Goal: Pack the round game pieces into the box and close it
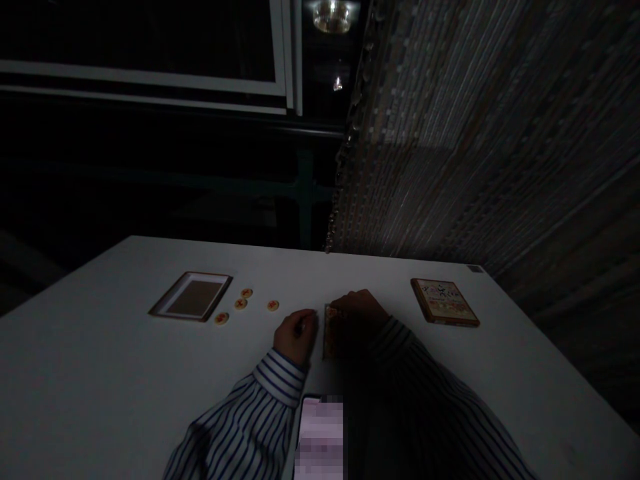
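Note:
My left hand is curled closed just left of a small open box, near the middle of the white table. What its fingers hold, if anything, is hidden. Over the box's upper right side lies my right hand, its fingertips close to a round xiangqi piece at the far left corner. Deep shadow covers that hand's fingers and most of the box's inside. Several round pieces with red characters lie loose to the left, the nearest to my left hand being one xiangqi piece.
A framed shallow tray rests at the left, beside the loose pieces. On the right is a flat box with a printed lid. A phone, its screen lit, lies near me between my forearms. A string curtain hangs behind the table.

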`<state>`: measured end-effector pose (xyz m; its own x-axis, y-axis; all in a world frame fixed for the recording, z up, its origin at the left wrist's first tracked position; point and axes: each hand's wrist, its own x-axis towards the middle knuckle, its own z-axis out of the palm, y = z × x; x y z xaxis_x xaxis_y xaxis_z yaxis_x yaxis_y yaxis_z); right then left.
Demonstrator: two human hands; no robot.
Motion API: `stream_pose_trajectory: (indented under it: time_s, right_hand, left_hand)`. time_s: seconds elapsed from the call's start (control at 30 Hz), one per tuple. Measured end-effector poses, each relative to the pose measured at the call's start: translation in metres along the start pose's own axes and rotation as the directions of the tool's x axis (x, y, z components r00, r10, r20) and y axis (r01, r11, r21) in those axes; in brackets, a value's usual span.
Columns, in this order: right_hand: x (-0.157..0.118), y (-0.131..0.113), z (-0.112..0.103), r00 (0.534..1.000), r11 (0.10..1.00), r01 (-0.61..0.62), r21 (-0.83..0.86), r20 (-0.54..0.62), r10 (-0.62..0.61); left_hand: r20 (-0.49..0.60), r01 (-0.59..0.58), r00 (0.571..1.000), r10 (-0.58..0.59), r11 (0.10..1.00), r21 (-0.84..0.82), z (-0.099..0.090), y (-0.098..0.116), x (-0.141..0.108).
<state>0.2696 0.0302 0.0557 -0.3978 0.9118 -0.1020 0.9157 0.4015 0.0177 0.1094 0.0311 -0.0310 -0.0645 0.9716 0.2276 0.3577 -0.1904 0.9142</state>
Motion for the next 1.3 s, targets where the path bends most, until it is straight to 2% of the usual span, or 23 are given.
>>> stream_pose_trajectory:
  time_s: [0.13, 0.33, 0.93, 1.3]
  right_hand:
    - [0.001, 0.000, 0.007, 1.000, 1.000, -0.020, -0.009, -0.013, 0.020]
    - [0.002, 0.001, 0.019, 0.996, 0.999, -0.027, -0.025, -0.082, 0.025]
    - [0.001, 0.000, 0.018, 1.000, 0.995, -0.023, -0.098, -0.014, 0.022]
    - [0.000, 0.001, 0.019, 0.999, 0.997, -0.007, -0.078, -0.044, 0.003]
  left_hand:
    - [0.018, -0.016, 1.000, 0.015, 0.998, 0.065, -0.001, 0.000, 0.000]
    - [0.028, -0.029, 0.999, 0.027, 0.997, 0.073, 0.000, -0.002, 0.001]
    - [0.012, 0.003, 1.000, -0.003, 1.000, 0.018, 0.000, 0.000, -0.001]
    - [0.026, -0.007, 1.000, 0.006, 1.000, 0.029, -0.001, -0.001, -0.001]
